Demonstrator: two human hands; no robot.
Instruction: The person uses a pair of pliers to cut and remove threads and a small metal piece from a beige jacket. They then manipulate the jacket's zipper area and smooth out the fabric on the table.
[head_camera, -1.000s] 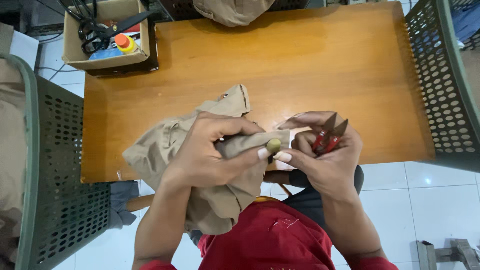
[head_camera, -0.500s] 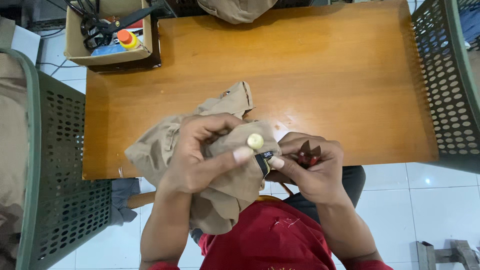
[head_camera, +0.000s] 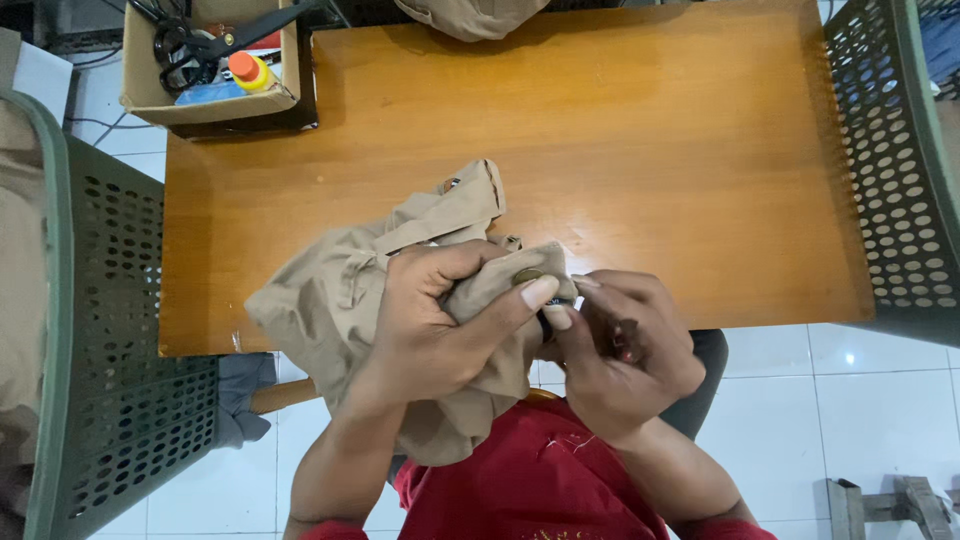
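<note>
Left hand (head_camera: 440, 320): closed over a bunched fold of the khaki garment (head_camera: 340, 300), thumb pressed at the fold's edge beside a small brass-coloured button (head_camera: 527, 276).

Right hand (head_camera: 625, 350): fingers curled in, fingertips meeting the left thumb at the same fold. A small dark and reddish tool shows between the fingers; its kind cannot be told, as the hand covers most of it.

Khaki garment: crumpled, partly on the near edge of the wooden table (head_camera: 620, 150), partly hanging off toward the person's red shirt (head_camera: 530, 480). One strap-like end lies up on the tabletop.

Cardboard box (head_camera: 145, 85): far left corner of the table, open top. Contents: black-handled scissors (head_camera: 200, 40), a yellow bottle with an orange cap (head_camera: 250, 70), a blue item beneath them.

Green perforated basket, left (head_camera: 110, 400): stands on the floor beside the table, tan fabric inside along its outer side.

Green perforated basket, right (head_camera: 890, 170): stands at the table's right end; contents mostly out of view.

Second khaki piece (head_camera: 470, 15): at the table's far edge, cut off by the frame.
</note>
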